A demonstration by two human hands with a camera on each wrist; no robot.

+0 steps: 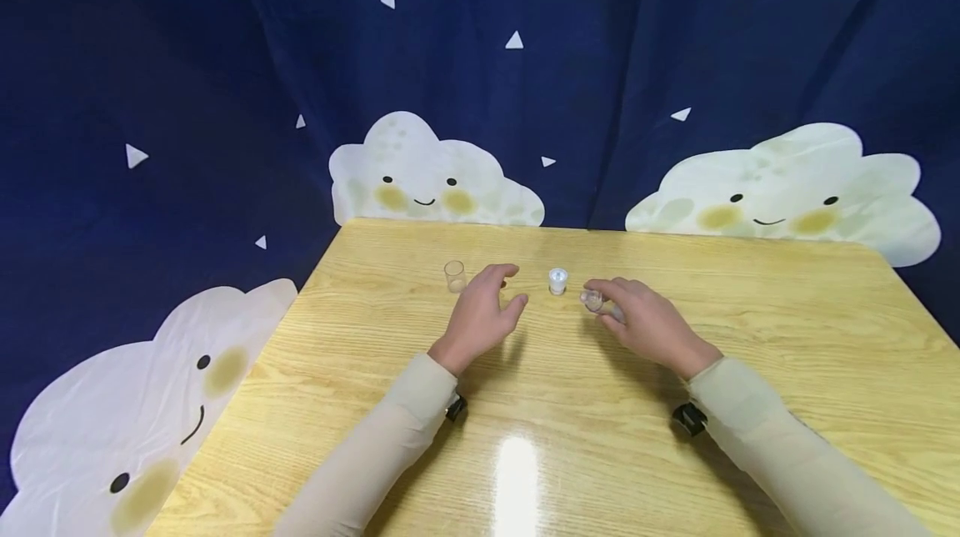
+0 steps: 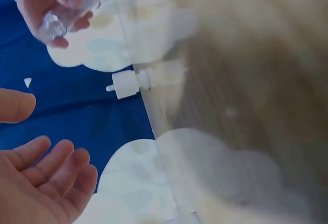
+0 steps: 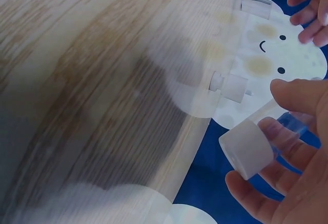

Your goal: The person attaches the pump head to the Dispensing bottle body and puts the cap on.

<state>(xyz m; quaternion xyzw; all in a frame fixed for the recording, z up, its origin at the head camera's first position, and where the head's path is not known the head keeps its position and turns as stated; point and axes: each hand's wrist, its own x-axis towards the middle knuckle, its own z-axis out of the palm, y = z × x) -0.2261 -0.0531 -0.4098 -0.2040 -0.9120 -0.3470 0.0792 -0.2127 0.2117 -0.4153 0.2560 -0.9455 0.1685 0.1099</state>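
My right hand [image 1: 648,320] grips a small clear bottle [image 1: 592,300] above the table. In the right wrist view the bottle has a white end [image 3: 247,149] facing down toward the tabletop, with my thumb and fingers around its clear part. A white pump head [image 2: 126,84] stands upright on the table between the hands, its thin nub pointing up. My left hand [image 1: 483,313] hovers left of the pump head, fingers loosely bent and holding nothing. Just behind it stands a clear cylindrical cap [image 1: 453,274], partly covered by the hand in the head view.
The light wooden table [image 1: 375,337] has a glossy surface that reflects the surroundings. A dark blue curtain [image 1: 570,87] with white triangles and smiling clouds hangs along its back and left edges. A black wrist strap [image 1: 690,418] shows beneath the right sleeve.
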